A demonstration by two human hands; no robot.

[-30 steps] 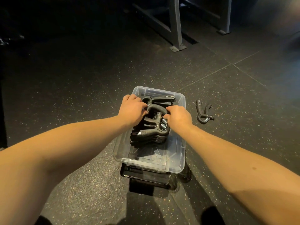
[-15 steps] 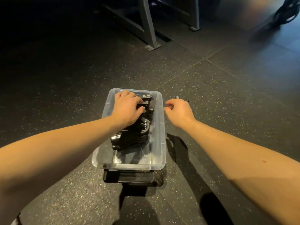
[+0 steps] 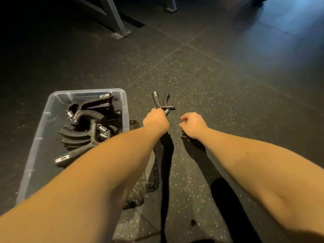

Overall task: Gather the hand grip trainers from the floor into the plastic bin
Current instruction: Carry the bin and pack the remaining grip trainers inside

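Observation:
A clear plastic bin [image 3: 122, 109] stands on the dark floor at the left, with several black hand grip trainers [image 3: 84, 127] piled inside. One more black grip trainer [image 3: 162, 101] lies on the floor just right of the bin. My left hand [image 3: 155, 121] has reached across to it, and its fingers curl round the trainer's near end by the spring. My right hand [image 3: 192, 124] hovers a little to the right of it with fingers loosely curled, holding nothing.
Grey metal frame legs [image 3: 115, 27] with bolted feet stand on the floor at the back left. The dark speckled rubber floor [image 3: 219, 81] stretches open to the right and beyond the trainer. The bin's lid lies partly under its near end.
My left hand has left the pile in the bin and moved right onto the floor trainer. My right hand has drawn aside to the right. The view has swung rightward.

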